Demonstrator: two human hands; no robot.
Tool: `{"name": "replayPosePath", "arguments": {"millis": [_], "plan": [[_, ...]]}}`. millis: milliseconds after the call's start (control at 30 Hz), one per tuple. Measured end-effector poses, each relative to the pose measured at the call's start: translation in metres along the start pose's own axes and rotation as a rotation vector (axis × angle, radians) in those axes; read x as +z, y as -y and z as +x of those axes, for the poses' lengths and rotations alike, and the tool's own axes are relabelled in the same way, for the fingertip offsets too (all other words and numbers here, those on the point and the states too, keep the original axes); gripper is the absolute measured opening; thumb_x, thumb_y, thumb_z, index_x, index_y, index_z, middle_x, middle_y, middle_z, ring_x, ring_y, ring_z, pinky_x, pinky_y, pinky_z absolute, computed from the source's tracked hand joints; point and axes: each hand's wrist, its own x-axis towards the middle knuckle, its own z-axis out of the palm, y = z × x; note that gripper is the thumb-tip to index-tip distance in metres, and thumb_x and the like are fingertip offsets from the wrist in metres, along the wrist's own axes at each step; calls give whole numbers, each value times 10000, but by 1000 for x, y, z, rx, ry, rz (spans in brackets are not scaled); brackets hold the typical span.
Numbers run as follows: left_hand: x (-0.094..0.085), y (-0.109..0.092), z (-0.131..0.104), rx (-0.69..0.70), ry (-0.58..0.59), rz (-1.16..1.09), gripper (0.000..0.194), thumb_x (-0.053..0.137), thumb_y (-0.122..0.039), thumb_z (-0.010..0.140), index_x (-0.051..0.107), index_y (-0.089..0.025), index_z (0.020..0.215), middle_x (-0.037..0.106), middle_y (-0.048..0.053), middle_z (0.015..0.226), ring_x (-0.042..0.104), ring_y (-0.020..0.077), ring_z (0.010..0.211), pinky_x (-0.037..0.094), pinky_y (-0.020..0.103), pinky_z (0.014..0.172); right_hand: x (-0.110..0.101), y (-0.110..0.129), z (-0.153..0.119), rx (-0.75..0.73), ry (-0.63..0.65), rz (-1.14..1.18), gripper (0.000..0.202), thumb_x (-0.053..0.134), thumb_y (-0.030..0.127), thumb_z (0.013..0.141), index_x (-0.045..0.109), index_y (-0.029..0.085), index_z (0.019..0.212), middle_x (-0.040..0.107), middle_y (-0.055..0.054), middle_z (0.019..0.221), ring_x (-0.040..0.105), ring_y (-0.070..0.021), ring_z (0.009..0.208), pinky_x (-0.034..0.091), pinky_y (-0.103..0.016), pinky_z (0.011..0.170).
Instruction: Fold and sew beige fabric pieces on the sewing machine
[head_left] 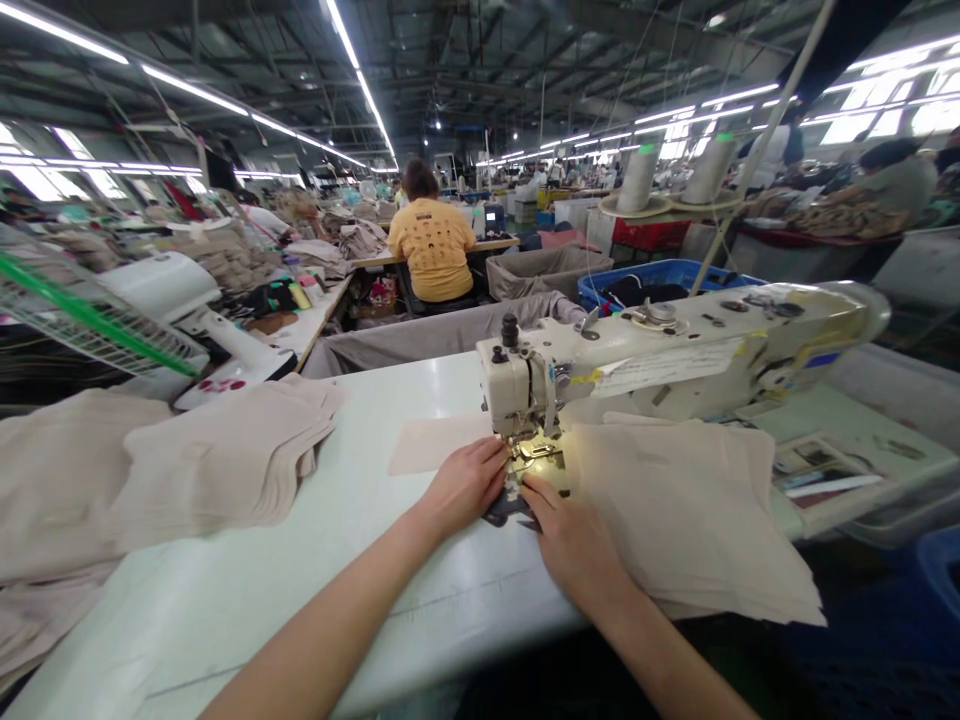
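A cream sewing machine (660,350) stands on the pale green table, its lamp lighting the metal needle plate (541,455). My left hand (469,480) is just left of the plate, fingers bent and together; whatever they hold is too small to make out. My right hand (566,530) lies on the near right side of the plate, its index finger stretched toward it and the other fingers partly hidden. Beside the left hand a beige fabric piece (431,445) lies flat. To the right of the needle area is a stack of beige fabric pieces (682,510).
More beige fabric stacks (225,450) lie on the left of the table (390,385), near a white fan (165,290). Beyond the table are a cloth-lined bin (420,340), a blue basket (675,270) and a seated person in a yellow shirt (431,245). Thread cones (639,180) stand behind the machine.
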Motion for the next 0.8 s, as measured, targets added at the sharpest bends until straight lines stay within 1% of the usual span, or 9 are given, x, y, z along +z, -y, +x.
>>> {"name": "replayPosePath", "arguments": {"millis": [100,200,400,567,700,800], "plan": [[2,2,-2,2,-10,-6,292,420,-237,1021,618,-149,1218,665,137,1248,628,249,1174,546,423,1024,4,0,-2,-11,-26,-6,549,380,28,902,586,172,1390,525,-92,1512,714,-227,1050,583,-354,886],[3,3,-2,-11,-3,-11,300,433,-226,1013,616,-157,1242,660,138,1279,623,251,1198,542,434,1033,3,0,-2,-16,-41,-7,538,388,29,899,604,175,1370,538,-93,1500,722,-224,1032,591,-351,872],[0,0,0,-20,23,19,278,420,-230,1019,632,-146,1178,671,137,1236,635,254,1158,555,424,1008,0,2,-1,-14,-43,-16,535,395,30,894,606,169,1365,534,-87,1505,719,-225,1041,589,-344,876],[1,-1,0,-62,38,42,282,444,-236,1009,604,-148,1224,647,139,1267,607,263,1200,532,429,1035,0,2,-2,-18,-36,-11,540,399,35,889,596,168,1374,533,-74,1507,719,-232,1038,597,-362,861],[3,0,-1,-108,84,67,313,485,-230,992,576,-134,1276,630,152,1289,574,282,1237,514,445,1042,1,2,-2,-12,-47,-5,532,395,37,892,606,177,1360,540,-72,1501,707,-231,1075,587,-346,879],[-1,-3,1,-142,114,98,329,499,-251,992,565,-147,1297,620,145,1297,567,291,1215,515,465,1012,0,2,0,-6,-42,-1,522,397,40,899,605,173,1358,547,-80,1495,710,-222,1064,578,-327,884]]}}
